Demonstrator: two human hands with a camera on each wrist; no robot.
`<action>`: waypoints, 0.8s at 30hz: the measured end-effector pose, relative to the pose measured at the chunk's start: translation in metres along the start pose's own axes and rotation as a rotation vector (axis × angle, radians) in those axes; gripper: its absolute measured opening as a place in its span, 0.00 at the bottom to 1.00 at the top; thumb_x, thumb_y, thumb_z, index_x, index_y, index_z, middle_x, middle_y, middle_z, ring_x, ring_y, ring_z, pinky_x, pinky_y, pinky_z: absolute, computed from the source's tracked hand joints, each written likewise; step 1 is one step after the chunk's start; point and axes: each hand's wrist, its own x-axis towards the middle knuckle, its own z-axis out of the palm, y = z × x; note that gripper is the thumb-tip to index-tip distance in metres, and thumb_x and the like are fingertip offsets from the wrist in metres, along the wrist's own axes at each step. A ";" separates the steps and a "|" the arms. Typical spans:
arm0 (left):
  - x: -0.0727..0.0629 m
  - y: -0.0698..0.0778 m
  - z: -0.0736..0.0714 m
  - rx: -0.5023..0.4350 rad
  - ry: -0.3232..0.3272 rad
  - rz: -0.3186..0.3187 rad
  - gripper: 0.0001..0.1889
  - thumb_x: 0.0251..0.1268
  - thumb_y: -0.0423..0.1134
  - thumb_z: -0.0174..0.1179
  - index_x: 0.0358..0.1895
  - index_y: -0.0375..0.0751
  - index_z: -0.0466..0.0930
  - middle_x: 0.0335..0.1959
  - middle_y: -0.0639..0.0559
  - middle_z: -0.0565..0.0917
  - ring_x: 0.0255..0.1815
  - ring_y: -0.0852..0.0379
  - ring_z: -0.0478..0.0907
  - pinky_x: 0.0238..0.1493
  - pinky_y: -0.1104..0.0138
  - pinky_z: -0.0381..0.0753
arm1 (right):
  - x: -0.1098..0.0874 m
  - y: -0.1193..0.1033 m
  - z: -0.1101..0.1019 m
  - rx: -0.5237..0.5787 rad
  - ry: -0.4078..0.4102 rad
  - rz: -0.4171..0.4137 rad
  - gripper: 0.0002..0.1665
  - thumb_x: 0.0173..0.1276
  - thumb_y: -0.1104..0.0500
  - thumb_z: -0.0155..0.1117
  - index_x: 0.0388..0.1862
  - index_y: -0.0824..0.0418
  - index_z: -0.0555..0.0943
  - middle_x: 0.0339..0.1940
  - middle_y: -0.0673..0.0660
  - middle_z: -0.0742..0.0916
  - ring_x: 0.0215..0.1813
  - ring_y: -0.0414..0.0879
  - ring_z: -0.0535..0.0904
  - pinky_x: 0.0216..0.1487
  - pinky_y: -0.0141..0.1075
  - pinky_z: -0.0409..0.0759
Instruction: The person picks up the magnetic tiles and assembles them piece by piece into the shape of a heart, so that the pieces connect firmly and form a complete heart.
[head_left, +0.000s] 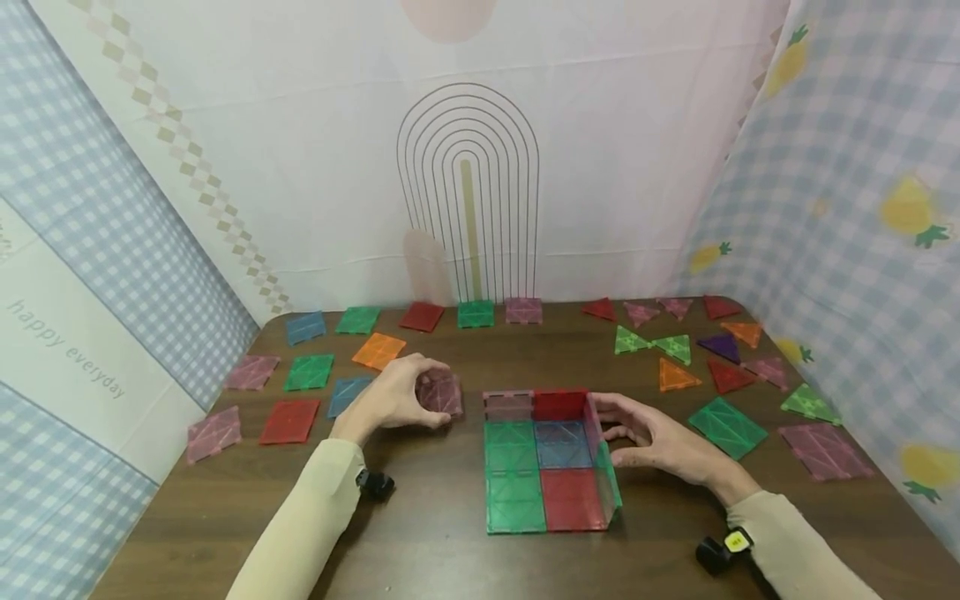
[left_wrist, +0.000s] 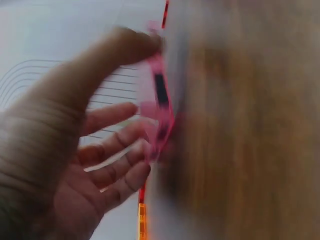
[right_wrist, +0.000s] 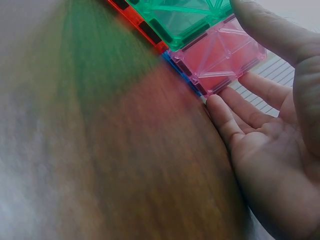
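Pinching one pink square tile (head_left: 444, 395), left hand (head_left: 396, 392): thumb at one edge, fingers at the opposite; position, left of the tile box, apart from it. Whether it is clear of the tabletop cannot be told.

Right hand (head_left: 660, 440): fingers extended, holding nothing; fingertips against the outer side of the box's pink wall tile (right_wrist: 225, 55), thumb near that wall.

Tile box, one, part-built, on the dark wooden table (head_left: 427, 533):
– Floor, two by two, done: green tile at back left (head_left: 512, 447), blue tile at back right (head_left: 564, 444), green tile at front left (head_left: 514, 502), red tile at front right (head_left: 572, 500).
– Back wall, done: mauve tile (head_left: 508, 407), red wall tile (head_left: 561, 406).
– Right wall, done: the pink wall tile behind, green wall tile (head_left: 609, 487) in front.
– Left and front edges: nothing upright. Judged half walled; four squares would complete the ring.

Stock, unplaced, lying flat: squares at left and far edge, including orange square (head_left: 379, 351) and red square (head_left: 289, 421); triangles at right, including purple triangle (head_left: 722, 347); green square (head_left: 728, 427), large pink square (head_left: 825, 452).
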 end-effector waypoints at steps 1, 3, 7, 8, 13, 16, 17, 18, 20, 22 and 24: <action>-0.002 0.001 0.000 -0.026 0.015 0.009 0.40 0.52 0.54 0.86 0.69 0.44 0.85 0.54 0.52 0.86 0.51 0.55 0.83 0.54 0.57 0.89 | 0.000 0.000 0.000 0.002 -0.001 -0.001 0.46 0.84 0.69 0.63 0.93 0.63 0.53 0.87 0.77 0.63 0.75 0.49 0.78 0.72 0.37 0.81; -0.006 0.004 0.001 -0.109 0.040 0.030 0.38 0.53 0.52 0.86 0.68 0.43 0.85 0.52 0.54 0.87 0.49 0.57 0.86 0.53 0.59 0.91 | 0.000 0.001 0.000 0.004 -0.002 -0.003 0.46 0.84 0.70 0.62 0.93 0.63 0.53 0.87 0.77 0.63 0.75 0.49 0.78 0.72 0.37 0.81; -0.015 0.015 0.004 -0.360 0.017 0.082 0.37 0.53 0.40 0.87 0.67 0.36 0.82 0.54 0.48 0.88 0.53 0.53 0.90 0.58 0.60 0.91 | 0.000 0.002 0.000 0.007 0.001 -0.007 0.45 0.84 0.71 0.62 0.92 0.64 0.54 0.87 0.77 0.63 0.75 0.49 0.78 0.72 0.37 0.81; -0.017 0.018 0.006 -0.416 0.001 0.095 0.38 0.53 0.38 0.86 0.68 0.34 0.81 0.56 0.45 0.88 0.55 0.51 0.90 0.59 0.60 0.91 | 0.000 0.002 0.000 0.008 0.004 -0.008 0.45 0.84 0.71 0.61 0.92 0.64 0.54 0.86 0.77 0.63 0.75 0.49 0.78 0.72 0.37 0.81; -0.027 0.033 0.014 -0.569 -0.066 0.116 0.40 0.50 0.29 0.85 0.69 0.33 0.77 0.60 0.40 0.86 0.59 0.46 0.89 0.60 0.60 0.91 | 0.000 0.001 0.000 0.012 0.008 -0.012 0.45 0.84 0.72 0.61 0.92 0.65 0.54 0.87 0.78 0.62 0.75 0.48 0.78 0.72 0.37 0.81; -0.030 0.040 0.019 -0.584 -0.089 0.135 0.40 0.49 0.27 0.85 0.67 0.35 0.76 0.60 0.40 0.85 0.60 0.46 0.89 0.61 0.59 0.90 | -0.001 0.001 -0.001 0.012 0.010 -0.011 0.45 0.84 0.72 0.61 0.92 0.65 0.54 0.87 0.78 0.62 0.75 0.48 0.78 0.72 0.37 0.81; -0.031 0.043 0.020 -0.581 -0.094 0.140 0.40 0.48 0.27 0.85 0.67 0.36 0.75 0.60 0.40 0.85 0.60 0.47 0.89 0.61 0.59 0.90 | -0.001 0.001 -0.001 0.012 0.011 -0.009 0.45 0.84 0.72 0.61 0.92 0.65 0.54 0.86 0.78 0.62 0.75 0.47 0.78 0.72 0.37 0.81; -0.031 0.045 0.022 -0.576 -0.097 0.144 0.40 0.48 0.27 0.85 0.66 0.37 0.75 0.61 0.41 0.86 0.60 0.47 0.90 0.62 0.60 0.90 | -0.001 0.001 -0.001 0.012 0.011 -0.008 0.45 0.84 0.72 0.61 0.92 0.65 0.54 0.86 0.78 0.62 0.75 0.48 0.78 0.71 0.37 0.81; -0.031 0.049 0.025 -0.562 -0.095 0.151 0.39 0.49 0.28 0.85 0.66 0.38 0.75 0.62 0.42 0.86 0.61 0.49 0.90 0.62 0.60 0.90 | -0.001 0.001 -0.001 0.011 0.011 -0.006 0.45 0.84 0.72 0.61 0.92 0.64 0.54 0.86 0.78 0.63 0.75 0.47 0.78 0.72 0.37 0.81; -0.030 0.052 0.028 -0.553 -0.088 0.158 0.39 0.50 0.28 0.85 0.66 0.40 0.75 0.63 0.42 0.86 0.61 0.49 0.90 0.62 0.61 0.90 | -0.001 0.001 -0.001 0.011 0.011 -0.004 0.45 0.84 0.72 0.61 0.92 0.64 0.54 0.86 0.77 0.62 0.75 0.47 0.78 0.72 0.37 0.81; -0.030 0.054 0.030 -0.557 -0.077 0.168 0.39 0.51 0.28 0.85 0.67 0.40 0.75 0.63 0.42 0.86 0.62 0.49 0.90 0.61 0.60 0.90 | -0.001 0.001 -0.001 0.012 0.011 0.003 0.45 0.84 0.72 0.61 0.92 0.64 0.54 0.87 0.77 0.62 0.75 0.47 0.78 0.71 0.37 0.82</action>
